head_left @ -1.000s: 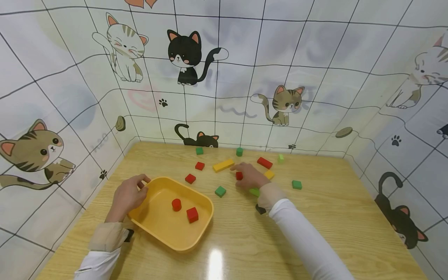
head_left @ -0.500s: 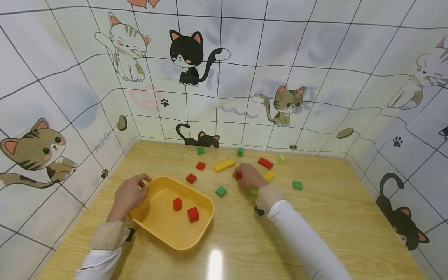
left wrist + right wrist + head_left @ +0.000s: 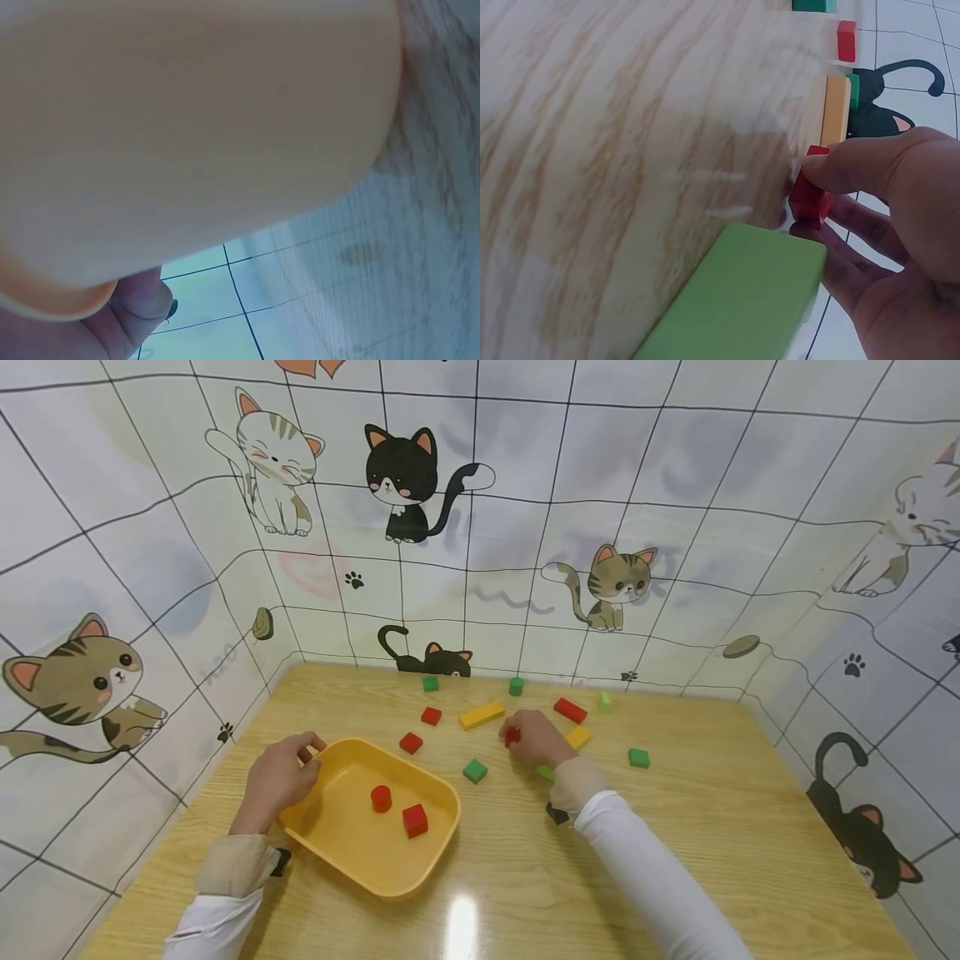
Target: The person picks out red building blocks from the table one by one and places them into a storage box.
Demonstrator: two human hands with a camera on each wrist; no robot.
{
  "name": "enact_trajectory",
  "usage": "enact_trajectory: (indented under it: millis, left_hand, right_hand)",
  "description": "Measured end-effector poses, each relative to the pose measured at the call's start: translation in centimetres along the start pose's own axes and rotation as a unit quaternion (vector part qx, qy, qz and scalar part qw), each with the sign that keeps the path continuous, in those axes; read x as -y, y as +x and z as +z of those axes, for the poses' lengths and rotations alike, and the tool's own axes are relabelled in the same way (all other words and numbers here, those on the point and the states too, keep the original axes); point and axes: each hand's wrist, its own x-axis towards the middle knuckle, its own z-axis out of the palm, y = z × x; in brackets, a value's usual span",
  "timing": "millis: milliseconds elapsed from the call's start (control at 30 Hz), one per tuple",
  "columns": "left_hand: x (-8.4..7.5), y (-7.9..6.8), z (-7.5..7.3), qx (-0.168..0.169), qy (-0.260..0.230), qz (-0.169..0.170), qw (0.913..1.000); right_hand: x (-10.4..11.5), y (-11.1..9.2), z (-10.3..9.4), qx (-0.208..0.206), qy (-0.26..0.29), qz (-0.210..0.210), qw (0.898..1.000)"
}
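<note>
My left hand (image 3: pixel 279 781) grips the left rim of a yellow plastic tray (image 3: pixel 352 852). The tray's wall fills much of the left wrist view, with fingertips (image 3: pixel 146 300) at its edge. Inside the tray lie a red cylinder (image 3: pixel 381 798) and a red cube (image 3: pixel 415 820). Among the scattered blocks, my right hand (image 3: pixel 538 742) pinches a small red block (image 3: pixel 810 199) between thumb and fingers, close over the table. Beneath that wrist lies a light green block (image 3: pixel 739 296), mostly covered by the arm in the head view.
Two flat red blocks, one of them a red piece (image 3: pixel 411 742), and a green block (image 3: pixel 475 771) lie between tray and right hand. Behind are a long yellow block (image 3: pixel 482 716) and a red bar (image 3: pixel 570 710). A cat-patterned cloth (image 3: pixel 510 527) walls the wooden table (image 3: pixel 675 835).
The fingers of my right hand have drawn in around the small red block. My left hand stays on the tray's rim. The view has shifted slightly.
</note>
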Motion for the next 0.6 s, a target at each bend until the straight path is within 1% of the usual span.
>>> enact_trajectory:
  millis: [167, 500, 600]
  left_hand:
    - [-0.2, 0.0, -0.1, 0.003, -0.001, -0.004, 1.0]
    - [-0.4, -0.1, -0.1, 0.008, 0.005, -0.008, 0.9999]
    - [-0.3, -0.1, -0.1, 0.007, 0.006, -0.009, 0.9999]
  right_hand:
    - [0.1, -0.1, -0.3, -0.002, 0.005, 0.008, 1.0]
    - [1.0, -0.3, -1.2, -0.012, 0.018, 0.006, 1.0]
    - [1.4, -0.3, -1.5, -0.014, 0.01, -0.003, 1.0]
